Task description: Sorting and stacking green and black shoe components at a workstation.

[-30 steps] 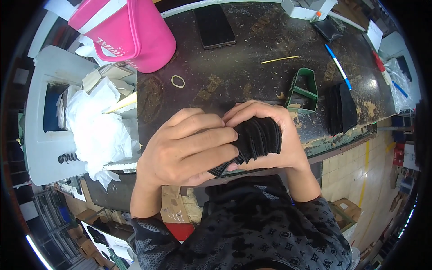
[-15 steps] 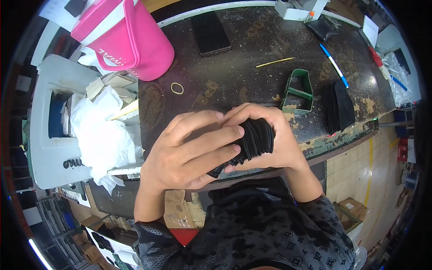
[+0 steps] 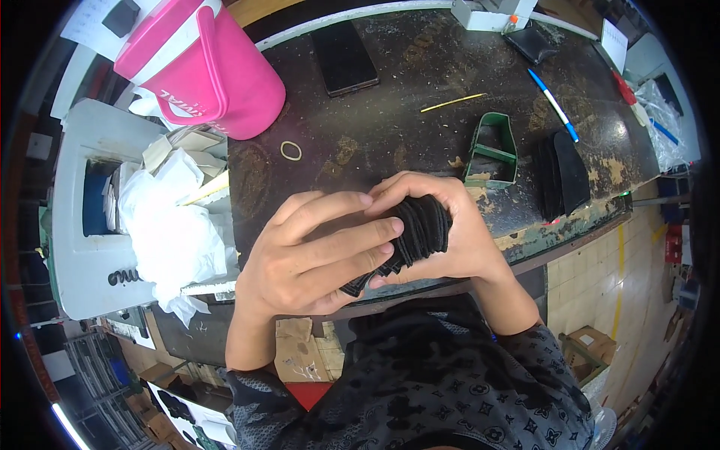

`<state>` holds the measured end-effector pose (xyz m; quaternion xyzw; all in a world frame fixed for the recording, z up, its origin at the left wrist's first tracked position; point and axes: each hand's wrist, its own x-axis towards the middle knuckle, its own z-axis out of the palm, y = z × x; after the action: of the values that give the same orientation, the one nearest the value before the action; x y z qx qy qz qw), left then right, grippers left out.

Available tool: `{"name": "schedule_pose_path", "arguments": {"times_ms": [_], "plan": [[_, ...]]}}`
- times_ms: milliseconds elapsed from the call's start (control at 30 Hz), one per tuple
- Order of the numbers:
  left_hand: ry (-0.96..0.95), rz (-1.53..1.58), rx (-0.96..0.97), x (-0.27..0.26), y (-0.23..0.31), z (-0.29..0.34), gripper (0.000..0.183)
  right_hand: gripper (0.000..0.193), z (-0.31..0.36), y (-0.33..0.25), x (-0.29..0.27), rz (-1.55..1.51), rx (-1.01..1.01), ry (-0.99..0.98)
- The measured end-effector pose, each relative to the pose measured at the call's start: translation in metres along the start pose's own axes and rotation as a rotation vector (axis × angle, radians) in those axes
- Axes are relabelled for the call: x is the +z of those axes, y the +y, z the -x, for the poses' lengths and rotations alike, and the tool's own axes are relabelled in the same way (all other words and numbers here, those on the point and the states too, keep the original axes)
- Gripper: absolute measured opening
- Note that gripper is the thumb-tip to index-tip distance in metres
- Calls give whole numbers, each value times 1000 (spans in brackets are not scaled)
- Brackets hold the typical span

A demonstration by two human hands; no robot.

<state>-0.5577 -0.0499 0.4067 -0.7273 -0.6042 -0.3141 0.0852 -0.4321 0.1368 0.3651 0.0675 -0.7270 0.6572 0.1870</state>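
Between my two hands is a thick stack of black fabric pieces (image 3: 421, 234), its layered edges fanned slightly toward me. My left hand (image 3: 311, 251) lies over the stack's left side, fingers curved across it and fingertips pressing on the edges. My right hand (image 3: 463, 232) wraps round the right and far side, thumb and fingers closed on the pieces. The lower left end of the stack shows under my left fingers; the rest of that side is hidden. Beyond my right hand, a green metal cutting die (image 3: 493, 154) with a crossbar stands on the dark worktable (image 3: 360, 150).
Another black fabric stack (image 3: 564, 176) lies at the right, near a blue and white pen (image 3: 553, 105). A rubber band (image 3: 291, 151), a thin yellow stick (image 3: 453, 102) and a phone (image 3: 345, 58) lie farther back. A pink jug (image 3: 251, 82) stands at the left, above white plastic bags (image 3: 176, 225).
The view has shifted slightly. Both hands keep the same hold on the black stack, with hardly any movement of the fingers.
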Motion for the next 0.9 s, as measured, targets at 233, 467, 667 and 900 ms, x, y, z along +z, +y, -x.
{"name": "schedule_pose_path", "arguments": {"times_ms": [233,467,667,900], "plan": [[26,0,4,-1,0,3,26,55,0,3,1,-25,12,-3],[16,-58,26,-3,2,5,27,54,1,5,1,-20,17,-9],[44,-134,23,0,4,14,28,54,1,5,0,-13,21,-3],[54,-152,29,1,3,14,28,54,1,3,-1,-16,41,-6]]}}
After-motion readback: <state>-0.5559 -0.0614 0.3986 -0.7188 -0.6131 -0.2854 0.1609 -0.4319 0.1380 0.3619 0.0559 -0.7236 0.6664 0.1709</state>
